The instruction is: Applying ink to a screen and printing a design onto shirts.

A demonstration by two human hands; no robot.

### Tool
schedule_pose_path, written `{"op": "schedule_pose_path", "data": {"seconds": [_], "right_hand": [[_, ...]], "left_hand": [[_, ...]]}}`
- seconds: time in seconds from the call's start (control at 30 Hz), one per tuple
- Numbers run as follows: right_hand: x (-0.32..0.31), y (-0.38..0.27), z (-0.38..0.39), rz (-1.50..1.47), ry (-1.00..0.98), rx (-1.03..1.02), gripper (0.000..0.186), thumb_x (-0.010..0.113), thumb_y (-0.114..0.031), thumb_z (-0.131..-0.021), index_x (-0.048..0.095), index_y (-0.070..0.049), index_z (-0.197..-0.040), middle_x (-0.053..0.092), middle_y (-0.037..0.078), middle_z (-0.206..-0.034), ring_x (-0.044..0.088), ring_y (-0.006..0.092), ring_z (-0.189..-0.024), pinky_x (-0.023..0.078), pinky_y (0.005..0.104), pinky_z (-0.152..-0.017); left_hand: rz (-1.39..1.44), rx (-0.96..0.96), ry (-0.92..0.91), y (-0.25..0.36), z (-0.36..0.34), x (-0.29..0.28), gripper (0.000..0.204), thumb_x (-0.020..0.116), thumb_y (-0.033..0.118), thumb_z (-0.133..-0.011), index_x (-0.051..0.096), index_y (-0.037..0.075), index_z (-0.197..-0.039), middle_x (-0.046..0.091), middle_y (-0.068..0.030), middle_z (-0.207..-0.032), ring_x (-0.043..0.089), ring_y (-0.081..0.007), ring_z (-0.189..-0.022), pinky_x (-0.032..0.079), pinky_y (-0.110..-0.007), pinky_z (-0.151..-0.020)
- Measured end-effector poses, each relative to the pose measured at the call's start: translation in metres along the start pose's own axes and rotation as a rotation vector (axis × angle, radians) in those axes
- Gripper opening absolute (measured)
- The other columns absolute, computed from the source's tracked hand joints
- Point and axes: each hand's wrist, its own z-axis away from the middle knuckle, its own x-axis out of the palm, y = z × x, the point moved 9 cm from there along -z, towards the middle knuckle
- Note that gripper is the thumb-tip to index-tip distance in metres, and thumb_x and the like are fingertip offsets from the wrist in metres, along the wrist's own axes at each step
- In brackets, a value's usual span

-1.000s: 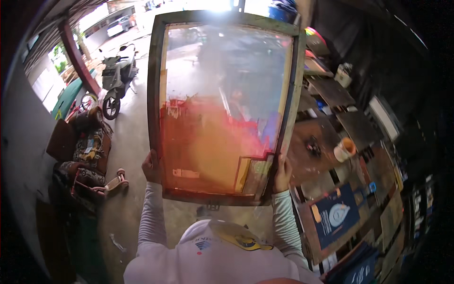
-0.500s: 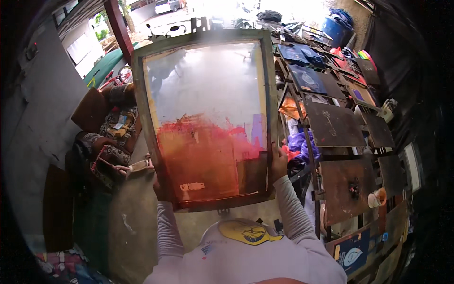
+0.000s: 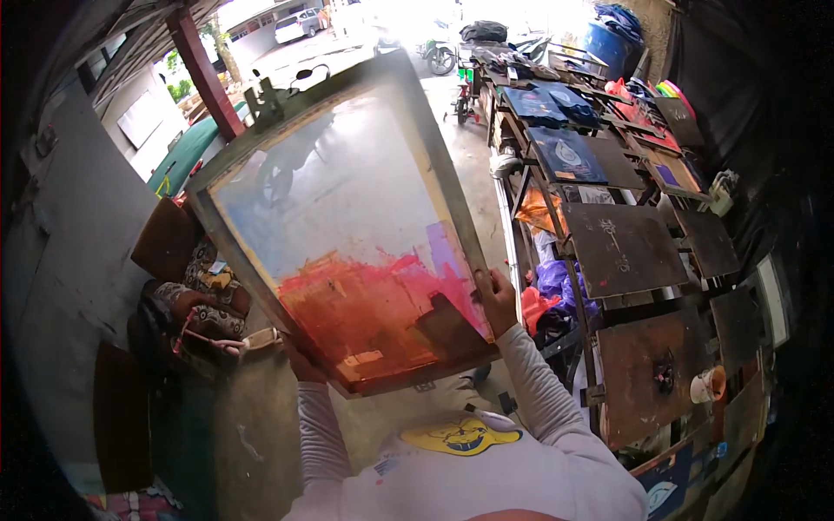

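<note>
A large screen printing frame (image 3: 360,204) is held up in front of me, tilted to the left at its top. Its mesh is see-through in the upper part and smeared red, orange and pink below, with a purple strip near the right side. My right hand (image 3: 498,301) grips the lower right side bar, thumb on the near face. At the lower left corner my left hand (image 3: 306,361) is closed on the bar, its fingers mostly hidden by the frame.
On the right runs a long rack with dark flat boards (image 3: 621,250), several bearing blue printed fabric (image 3: 566,154). A small cup (image 3: 708,385) stands on a near board. Patterned armchairs (image 3: 208,304) line the left wall. A red post (image 3: 206,74) rises beyond.
The frame has swung from nearly upright to leaning left, its top moving left. Both hands keep their grip. My view has shifted slightly, and more floor shows between frame and rack.
</note>
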Motion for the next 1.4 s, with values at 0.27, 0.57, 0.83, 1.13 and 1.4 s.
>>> {"op": "schedule_pose_path", "data": {"seconds": [0.27,0.57,0.83,1.13,1.4], "right_hand": [[-0.003,-0.002,-0.127,-0.038,-0.099,-0.058,0.032,0.066,-0.034,-0.095,0.062,-0.003,-0.102,0.065,0.002,-0.076,0.065,0.0095,-0.067,0.051,0.0246,-0.058],[-0.044,0.023,-0.216,-0.112,-0.071,-0.029,0.028,0.051,-0.035,-0.103,0.059,-0.008,-0.104,0.054,-0.004,-0.085,0.053,0.0048,-0.074,0.046,0.0221,-0.066],[-0.108,0.061,-0.274,-0.088,0.08,0.006,0.036,0.045,-0.04,-0.105,0.057,-0.006,-0.106,0.055,-0.001,-0.085,0.055,0.0092,-0.074,0.048,0.0261,-0.069],[-0.194,0.119,-0.336,-0.056,0.387,0.079,0.039,0.043,-0.041,-0.105,0.058,-0.006,-0.111,0.061,0.002,-0.095,0.058,0.0119,-0.084,0.049,0.0285,-0.078],[-0.272,0.12,-0.33,0.117,0.904,0.186,0.052,0.045,-0.043,-0.104,0.054,0.0,-0.132,0.063,0.008,-0.118,0.058,0.0166,-0.108,0.045,0.03,-0.094]], "left_hand": [[-0.034,0.038,-0.097,-0.031,-0.066,0.068,0.061,0.045,0.055,-0.1,0.045,0.012,-0.143,0.053,-0.0052,-0.139,0.053,-0.0268,-0.124,0.045,-0.041,-0.103],[-0.018,0.079,-0.058,-0.071,-0.128,0.142,0.052,0.046,0.049,-0.102,0.052,0.01,-0.137,0.061,-0.0074,-0.127,0.059,-0.0263,-0.113,0.048,-0.04,-0.097],[0.023,0.049,-0.202,-0.135,-0.178,0.296,0.047,0.043,0.041,-0.104,0.055,0.006,-0.133,0.063,-0.0076,-0.126,0.062,-0.0229,-0.111,0.049,-0.037,-0.098],[-0.145,-0.27,-0.378,-0.285,-0.325,0.443,0.051,0.04,0.042,-0.105,0.057,0.0,-0.129,0.066,-0.0086,-0.118,0.065,-0.0216,-0.105,0.053,-0.035,-0.094],[-0.255,-0.545,-0.669,-0.445,-0.382,0.614,0.052,0.04,0.04,-0.105,0.056,-0.004,-0.128,0.064,-0.0121,-0.122,0.064,-0.0229,-0.107,0.053,-0.036,-0.094]]}}
